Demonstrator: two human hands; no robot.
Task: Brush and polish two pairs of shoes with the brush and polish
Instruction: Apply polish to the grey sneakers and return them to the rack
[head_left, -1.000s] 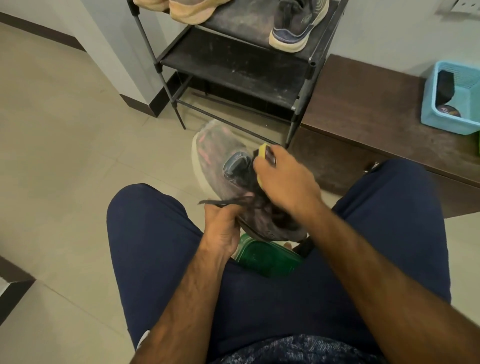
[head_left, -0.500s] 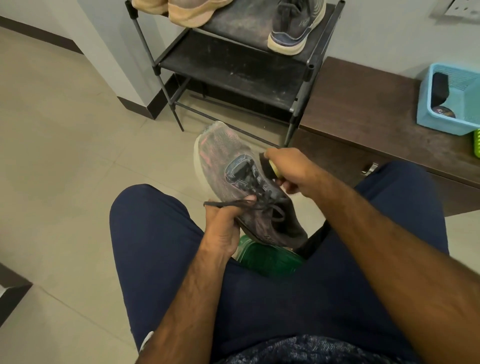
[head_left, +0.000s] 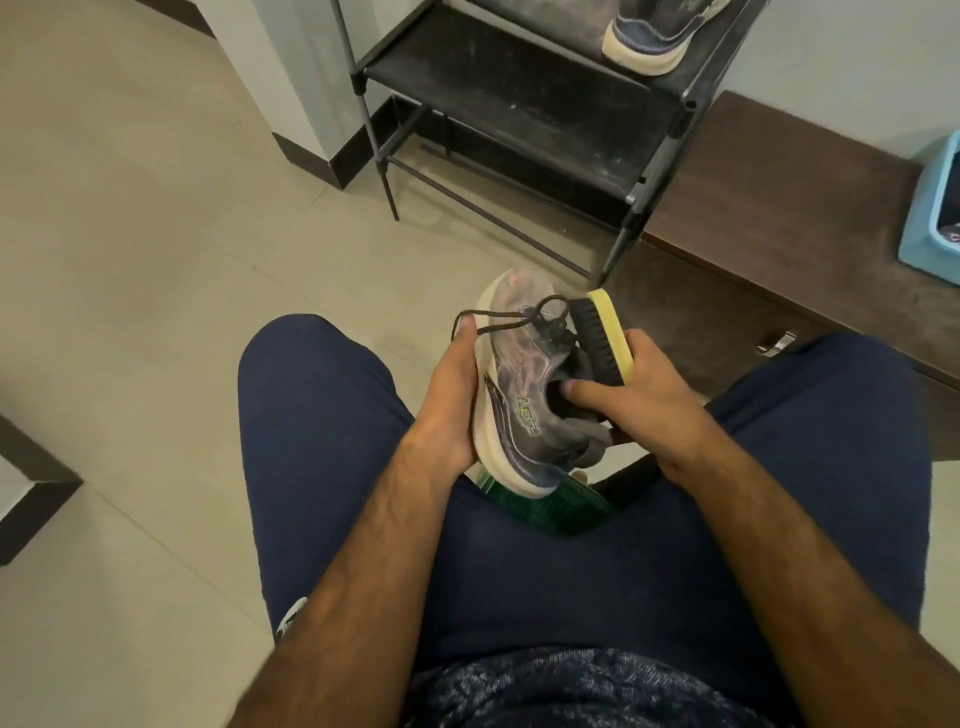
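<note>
A grey and pink running shoe (head_left: 524, 384) with a pale sole lies on its side above my lap, toe pointing away from me. My left hand (head_left: 452, 395) grips it by the sole, with a lace looped over the fingertips. My right hand (head_left: 639, 400) holds a brush (head_left: 605, 338) with a yellow back and black bristles against the shoe's laces, and its forefinger reaches into the shoe's opening. A second dark shoe (head_left: 654, 31) stands on the rack's upper shelf.
A black metal shoe rack (head_left: 519, 104) stands ahead on the tiled floor. To its right is a low brown cabinet (head_left: 779, 218) with a light blue basket (head_left: 930, 218) on top. A green object (head_left: 550, 512) sits between my knees under the shoe.
The shoe has been turned onto its side, sole now to the left. My left hand moved from the laces to the sole. The brush came round to the lace side.
</note>
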